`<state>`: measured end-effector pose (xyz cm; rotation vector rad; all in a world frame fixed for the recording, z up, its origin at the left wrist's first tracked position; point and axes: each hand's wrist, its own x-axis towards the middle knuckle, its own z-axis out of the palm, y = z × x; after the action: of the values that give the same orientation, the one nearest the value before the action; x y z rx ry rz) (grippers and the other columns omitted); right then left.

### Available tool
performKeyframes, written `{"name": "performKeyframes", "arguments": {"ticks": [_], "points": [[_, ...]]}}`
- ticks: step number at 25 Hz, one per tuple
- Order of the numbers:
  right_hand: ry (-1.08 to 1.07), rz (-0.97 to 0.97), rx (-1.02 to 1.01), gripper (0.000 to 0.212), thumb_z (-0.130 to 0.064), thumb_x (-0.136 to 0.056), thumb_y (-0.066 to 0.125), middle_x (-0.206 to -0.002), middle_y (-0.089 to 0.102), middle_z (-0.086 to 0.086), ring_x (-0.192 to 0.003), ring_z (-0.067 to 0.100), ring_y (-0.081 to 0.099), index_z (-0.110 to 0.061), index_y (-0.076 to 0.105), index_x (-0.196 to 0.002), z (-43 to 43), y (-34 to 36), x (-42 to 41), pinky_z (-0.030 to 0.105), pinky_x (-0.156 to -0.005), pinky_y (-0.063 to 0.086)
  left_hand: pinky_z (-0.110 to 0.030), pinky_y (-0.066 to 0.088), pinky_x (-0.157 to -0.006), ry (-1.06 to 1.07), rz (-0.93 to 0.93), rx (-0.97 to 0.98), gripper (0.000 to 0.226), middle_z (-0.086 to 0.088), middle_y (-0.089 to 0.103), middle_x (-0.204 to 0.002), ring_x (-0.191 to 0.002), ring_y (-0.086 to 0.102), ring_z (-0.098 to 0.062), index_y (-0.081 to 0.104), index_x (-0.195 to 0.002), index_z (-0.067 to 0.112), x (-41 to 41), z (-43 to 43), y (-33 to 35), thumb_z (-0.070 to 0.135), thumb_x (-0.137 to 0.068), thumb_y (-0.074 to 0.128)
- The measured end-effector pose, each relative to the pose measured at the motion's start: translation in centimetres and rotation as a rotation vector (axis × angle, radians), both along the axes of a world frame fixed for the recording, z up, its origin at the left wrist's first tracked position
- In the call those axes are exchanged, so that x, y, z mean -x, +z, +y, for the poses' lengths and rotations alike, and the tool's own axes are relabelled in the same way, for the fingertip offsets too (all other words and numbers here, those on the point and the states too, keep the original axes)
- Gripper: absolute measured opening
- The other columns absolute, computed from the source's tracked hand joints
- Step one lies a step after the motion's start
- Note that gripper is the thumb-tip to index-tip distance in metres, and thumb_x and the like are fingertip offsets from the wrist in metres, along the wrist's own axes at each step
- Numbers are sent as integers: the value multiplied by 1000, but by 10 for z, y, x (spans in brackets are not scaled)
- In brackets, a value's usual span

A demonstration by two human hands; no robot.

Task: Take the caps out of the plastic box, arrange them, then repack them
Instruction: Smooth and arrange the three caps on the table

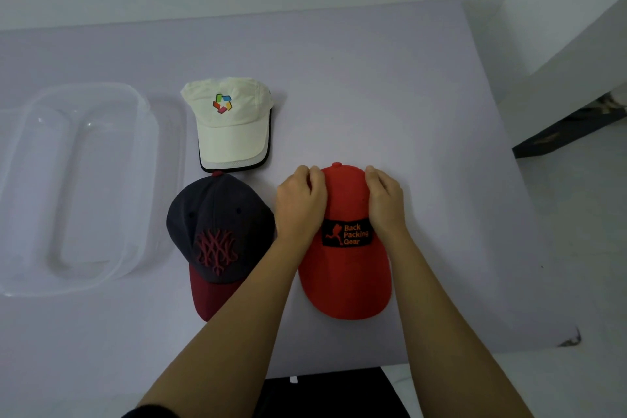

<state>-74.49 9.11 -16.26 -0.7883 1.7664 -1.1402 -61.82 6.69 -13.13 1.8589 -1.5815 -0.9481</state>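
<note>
The head view shows caps laid out on the desk (424, 95), so this looks like the arranging step. The left hand (300, 204) and right hand (386, 204) hold the red cap (344, 275) by its two sides, fingers (314, 175) curled onto its top. It sits just right of the dark cap (217, 231), near the white cap (234, 125). The box (78, 187) is far left, with no caps showing inside. Next, I think, the hands must let go gently so the cap stays straight.
</note>
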Motion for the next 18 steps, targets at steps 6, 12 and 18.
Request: {"name": "performKeyframes", "arguments": {"ticks": [6,12,18], "points": [[-66,-30,26,54,-31,-89,61,-45,31,-8,-46,9,30,-24,39,-40,0,5,5,27,-50,28,-32,31,-54,-8,-83,11,38,1,41,-54,-54,42,-19,40,-68,9,-1,0,-5,28,-100,34],[-38,-8,42,48,-37,-91,57,-44,39,-14,-49,8,36,-28,51,-44,7,1,8,29,-54,34,-32,31,-56,-59,-113,7,37,1,42,-57,-58,45,-21,41,-70,10,-3,0,-6,29,-101,32],[-40,-103,-28,48,-45,-100,25,-71,63,-3,-70,11,61,-22,66,-91,12,3,30,26,-72,47,-26,29,-63,-45,-22,17,34,3,52,-72,-61,44,-11,55,-86,4,-12,-5,0,24,-101,31]]}}
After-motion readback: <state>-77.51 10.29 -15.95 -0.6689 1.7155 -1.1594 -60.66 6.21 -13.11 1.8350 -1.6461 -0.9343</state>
